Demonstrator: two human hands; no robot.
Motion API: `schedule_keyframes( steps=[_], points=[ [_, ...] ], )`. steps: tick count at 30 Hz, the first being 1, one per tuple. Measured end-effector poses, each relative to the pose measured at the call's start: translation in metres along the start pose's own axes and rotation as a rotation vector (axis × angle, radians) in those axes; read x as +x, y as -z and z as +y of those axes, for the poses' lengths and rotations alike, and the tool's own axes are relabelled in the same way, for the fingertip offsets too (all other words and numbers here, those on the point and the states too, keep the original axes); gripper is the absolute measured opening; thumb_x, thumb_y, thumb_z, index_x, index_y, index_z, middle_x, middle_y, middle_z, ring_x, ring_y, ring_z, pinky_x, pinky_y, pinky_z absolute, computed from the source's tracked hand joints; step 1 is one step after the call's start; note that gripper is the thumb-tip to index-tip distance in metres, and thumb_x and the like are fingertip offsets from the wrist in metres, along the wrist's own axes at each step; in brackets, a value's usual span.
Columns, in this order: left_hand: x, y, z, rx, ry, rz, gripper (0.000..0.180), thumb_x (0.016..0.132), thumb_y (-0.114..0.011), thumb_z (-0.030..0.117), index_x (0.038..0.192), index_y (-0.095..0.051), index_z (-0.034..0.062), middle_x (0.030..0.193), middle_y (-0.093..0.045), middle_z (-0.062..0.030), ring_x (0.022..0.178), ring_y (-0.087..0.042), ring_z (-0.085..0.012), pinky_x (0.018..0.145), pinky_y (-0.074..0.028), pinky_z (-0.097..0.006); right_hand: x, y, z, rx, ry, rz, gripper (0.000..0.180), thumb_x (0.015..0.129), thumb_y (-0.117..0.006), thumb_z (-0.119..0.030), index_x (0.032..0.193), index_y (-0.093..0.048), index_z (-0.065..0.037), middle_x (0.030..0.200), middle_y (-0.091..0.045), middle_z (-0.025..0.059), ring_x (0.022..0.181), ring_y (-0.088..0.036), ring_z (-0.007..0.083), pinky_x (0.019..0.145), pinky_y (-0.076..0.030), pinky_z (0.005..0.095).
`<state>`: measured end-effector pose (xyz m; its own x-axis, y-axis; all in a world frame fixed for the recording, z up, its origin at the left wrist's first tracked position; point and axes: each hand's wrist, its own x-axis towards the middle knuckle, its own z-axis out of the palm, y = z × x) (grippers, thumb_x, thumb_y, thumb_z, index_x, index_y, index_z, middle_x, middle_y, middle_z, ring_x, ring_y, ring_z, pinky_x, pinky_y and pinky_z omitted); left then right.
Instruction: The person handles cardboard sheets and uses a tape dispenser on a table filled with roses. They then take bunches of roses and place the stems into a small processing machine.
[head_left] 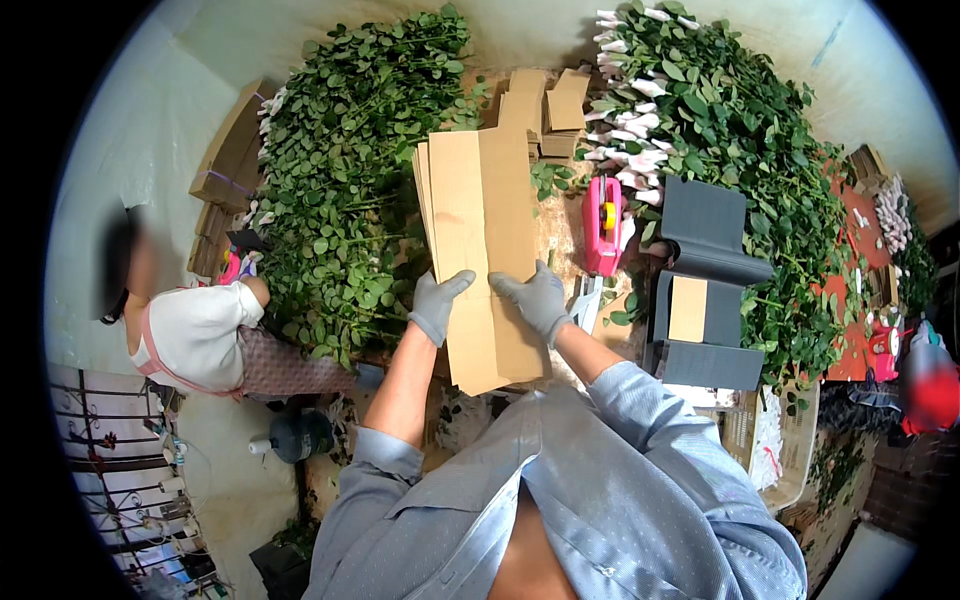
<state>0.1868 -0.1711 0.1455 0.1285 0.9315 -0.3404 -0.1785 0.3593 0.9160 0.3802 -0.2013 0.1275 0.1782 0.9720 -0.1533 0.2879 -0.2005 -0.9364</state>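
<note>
While a stack of flat cardboard sheets is gripped at its lower half by both gloved hands, left hand and right hand, over the bench, it is flanked by leafy rose stems and a pink tape dispenser.

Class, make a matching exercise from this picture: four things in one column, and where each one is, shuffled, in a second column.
Things:
1. cardboard sheets
2. pink tape dispenser
3. water jug
4. dark grey wrappers

Places:
A. on the floor, lower left
B. held in both gloved hands
C. right of the dispenser, beside the leafy stems
D. on the table, just right of the cardboard

Pairs: 1-B, 2-D, 3-A, 4-C
</note>
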Motion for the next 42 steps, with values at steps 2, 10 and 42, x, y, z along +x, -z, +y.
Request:
schedule_keyframes(
  steps=[2,10,42],
  points=[
    [0.007,-0.001,-0.026,0.356,-0.185,0.204,0.042,0.083,-0.078,0.016,0.118,-0.064,-0.0037,0.104,-0.074,-0.0148,0.091,-0.072,-0.0253,0.08,-0.057,-0.038,-0.001,-0.019,0.005,-0.2,-0.071,0.037,0.07,0.084,-0.075,-0.05,0.119,-0.057,0.008,0.106,-0.071,0.0274,0.1,-0.071,0.0396,0.089,-0.054,0.0462],
    [0.031,0.027,-0.044,0.087,-0.034,0.095,0.036,0.086,-0.079,0.011,0.116,-0.065,-0.0023,0.107,-0.072,-0.011,0.091,-0.07,-0.0179,0.08,-0.057,-0.034,0.028,-0.031,0.026,-0.214,-0.099,-0.085,0.079,0.081,-0.074,-0.057,0.117,-0.057,0.011,0.109,-0.069,0.0308,0.104,-0.068,0.0441,0.092,-0.053,0.0474],
    [0.048,0.048,-0.083,0.339,0.206,0.056,0.038,0.08,-0.082,0.01,0.114,-0.069,-0.0008,0.103,-0.074,-0.0092,0.086,-0.071,-0.0178,0.076,-0.057,-0.033,0.041,-0.035,0.082,-0.164,-0.291,-0.216,0.088,0.074,-0.081,-0.059,0.116,-0.062,0.015,0.115,-0.069,0.0294,0.11,-0.068,0.0362,0.093,-0.054,0.04]
  ],
)
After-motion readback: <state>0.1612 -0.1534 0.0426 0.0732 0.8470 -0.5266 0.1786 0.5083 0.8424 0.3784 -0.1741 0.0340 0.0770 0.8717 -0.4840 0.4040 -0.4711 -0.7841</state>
